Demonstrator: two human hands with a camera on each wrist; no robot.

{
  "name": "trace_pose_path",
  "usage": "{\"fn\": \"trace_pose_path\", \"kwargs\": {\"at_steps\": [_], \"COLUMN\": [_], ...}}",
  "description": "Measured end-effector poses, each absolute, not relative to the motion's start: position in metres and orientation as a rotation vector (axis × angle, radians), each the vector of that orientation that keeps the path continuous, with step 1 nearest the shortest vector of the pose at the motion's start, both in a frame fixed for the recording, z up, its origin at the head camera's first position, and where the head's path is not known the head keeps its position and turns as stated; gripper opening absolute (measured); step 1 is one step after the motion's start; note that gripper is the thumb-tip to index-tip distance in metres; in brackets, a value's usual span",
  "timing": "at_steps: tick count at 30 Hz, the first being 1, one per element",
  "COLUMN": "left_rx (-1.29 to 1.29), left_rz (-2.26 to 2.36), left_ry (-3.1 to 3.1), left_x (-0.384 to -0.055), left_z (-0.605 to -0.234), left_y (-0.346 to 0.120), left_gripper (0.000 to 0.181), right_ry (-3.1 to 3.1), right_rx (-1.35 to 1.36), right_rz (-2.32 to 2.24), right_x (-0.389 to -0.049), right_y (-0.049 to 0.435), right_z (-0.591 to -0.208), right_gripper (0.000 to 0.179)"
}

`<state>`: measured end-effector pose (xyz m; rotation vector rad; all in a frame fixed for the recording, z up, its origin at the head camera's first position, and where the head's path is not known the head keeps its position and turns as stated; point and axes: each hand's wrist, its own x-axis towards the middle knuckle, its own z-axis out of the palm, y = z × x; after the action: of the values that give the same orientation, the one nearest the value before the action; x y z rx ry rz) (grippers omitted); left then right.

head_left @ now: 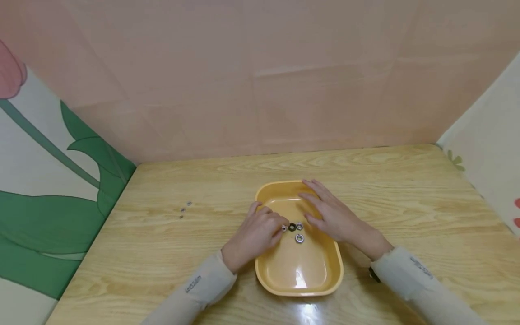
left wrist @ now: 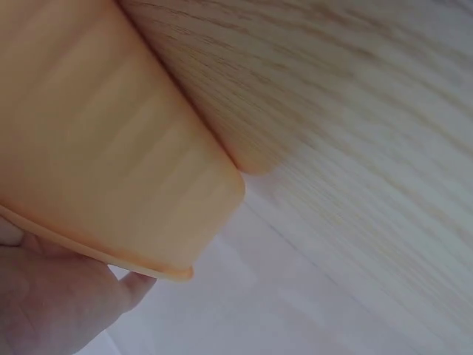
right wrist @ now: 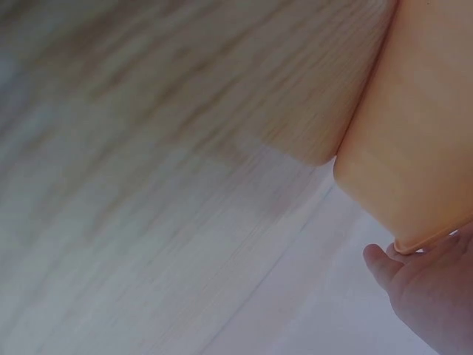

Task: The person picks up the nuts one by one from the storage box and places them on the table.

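Note:
A yellow plastic tray (head_left: 298, 293) sits on the table with hex nuts in its middle. My left hand (head_left: 260, 228) reaches over its left rim, fingers curled, and pinches a small silver nut (head_left: 284, 229) between thumb and index finger. Right beside that nut lie a black nut (head_left: 292, 227) and a silver nut (head_left: 299, 225); a larger silver nut (head_left: 299, 238) is just below them. My right hand (head_left: 331, 216) lies across the right rim with fingers extended and spread, holding nothing. Both wrist views show mostly the tray's outer wall (left wrist: 111, 148), with each hand partly visible at the rim.
Three small metal pieces (head_left: 183, 210) lie in a short row on the wooden table (head_left: 162, 253), left of the tray. A pink covered wall (head_left: 260, 90) rises behind the table, and printed panels (head_left: 24, 216) border it at the sides.

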<state>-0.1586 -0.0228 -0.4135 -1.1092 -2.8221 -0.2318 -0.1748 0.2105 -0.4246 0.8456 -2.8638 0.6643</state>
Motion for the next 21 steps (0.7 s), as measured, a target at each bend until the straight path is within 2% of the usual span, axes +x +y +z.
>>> {"fn": "trace_pose_path", "kwargs": {"at_steps": [21], "left_rx": [-1.123], "left_rz": [-0.076], "left_ry": [-2.886], "left_x": [-0.1597], "left_z": [-0.4136], "left_y": [-0.0194], "left_gripper": [0.022], "right_ry": [-2.867], "right_rx": [0.839], "right_rz": [0.665], "right_x": [-0.1747], "right_y": [0.209], "right_z": [-0.4253], "right_gripper": [0.05]}}
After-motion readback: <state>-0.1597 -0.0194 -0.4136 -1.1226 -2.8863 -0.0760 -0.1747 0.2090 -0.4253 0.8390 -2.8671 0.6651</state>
